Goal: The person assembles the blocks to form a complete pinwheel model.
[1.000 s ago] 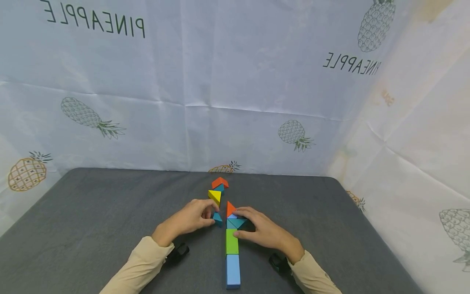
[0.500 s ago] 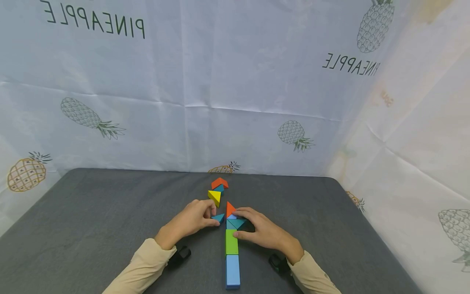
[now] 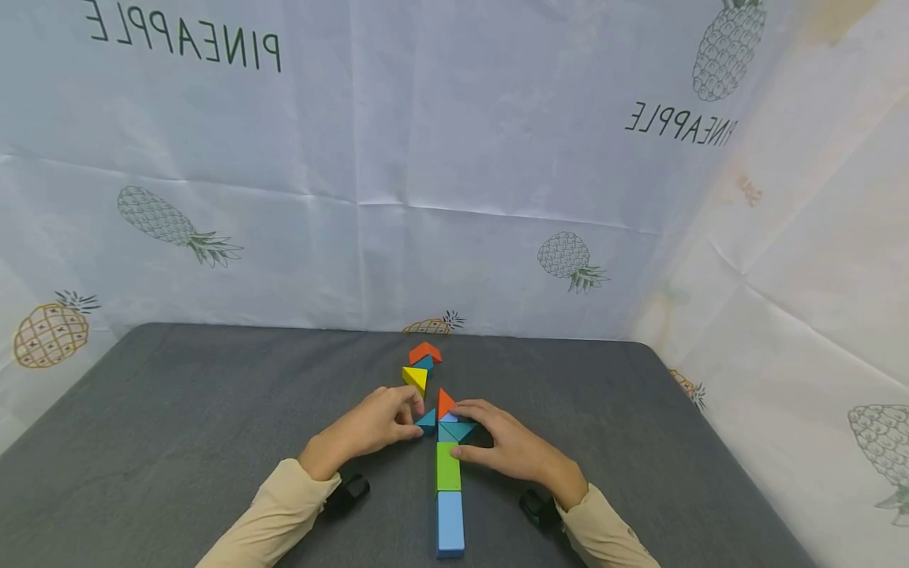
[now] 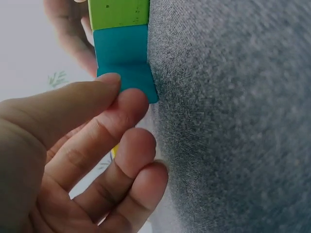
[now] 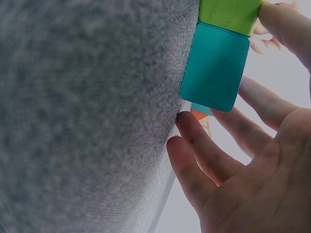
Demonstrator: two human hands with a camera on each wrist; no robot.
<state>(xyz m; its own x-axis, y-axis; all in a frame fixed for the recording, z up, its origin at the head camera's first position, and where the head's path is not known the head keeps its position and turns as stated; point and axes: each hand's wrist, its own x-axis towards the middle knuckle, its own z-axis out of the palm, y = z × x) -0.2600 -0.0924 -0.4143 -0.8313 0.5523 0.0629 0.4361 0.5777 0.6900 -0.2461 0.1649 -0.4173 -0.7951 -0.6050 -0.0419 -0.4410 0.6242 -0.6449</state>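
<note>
My left hand (image 3: 379, 424) pinches a teal triangular block (image 3: 428, 422) between thumb and fingertips, at the left side of a row of blocks. In the left wrist view this triangle (image 4: 133, 80) sits close by the teal face next to the green block (image 4: 119, 13). My right hand (image 3: 514, 443) steadies the row from the right. Its thumb touches the green block (image 3: 448, 467), and its fingertips reach the orange triangle (image 3: 445, 404). Between them lies another teal triangle (image 3: 458, 431), which juts out to the right. A light blue rectangular block (image 3: 450, 522) forms the near end.
Beyond my left hand stand a yellow triangular block (image 3: 416, 378), a blue triangle (image 3: 424, 363) and an orange block (image 3: 425, 352) in a loose line. Everything lies on a dark grey table (image 3: 213, 410), with a pineapple-printed cloth (image 3: 454, 158) hanging behind.
The left hand has turned the teal triangle between its fingers and brought it slightly right, up beside the row. The right hand has stayed in place.
</note>
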